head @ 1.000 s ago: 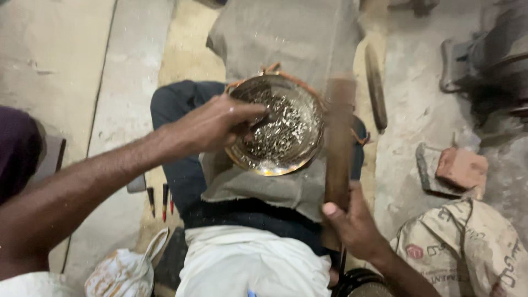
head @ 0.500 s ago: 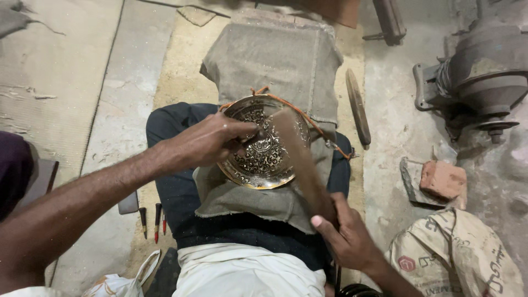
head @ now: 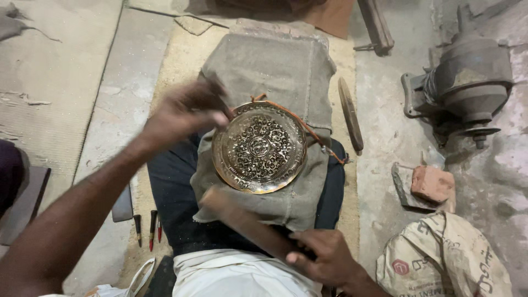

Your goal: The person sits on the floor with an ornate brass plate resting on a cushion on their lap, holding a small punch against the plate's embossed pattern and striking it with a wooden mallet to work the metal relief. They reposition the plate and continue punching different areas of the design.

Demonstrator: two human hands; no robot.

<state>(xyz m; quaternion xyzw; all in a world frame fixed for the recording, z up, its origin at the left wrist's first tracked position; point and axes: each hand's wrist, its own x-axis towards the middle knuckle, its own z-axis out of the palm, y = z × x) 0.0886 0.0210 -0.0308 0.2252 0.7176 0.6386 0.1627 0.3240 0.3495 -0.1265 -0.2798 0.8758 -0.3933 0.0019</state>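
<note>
On a grey cloth over the lap lies the engraved brass plate, the blurred left hand at its ten o'clock edge with finger spread beyond telling, the right hand at five o'clock closed around a wooden stick.

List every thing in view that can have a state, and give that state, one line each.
Left hand: blurred, at the upper left rim of the plate.
Right hand: closed around the wooden stick.
Brass plate: face up on the cloth over the lap, engraved pattern showing.
Wooden stick: blurred, angled below the plate.
Grey cloth: spread over the legs.
Brick: lying on the floor.
Printed sack: crumpled.
</note>
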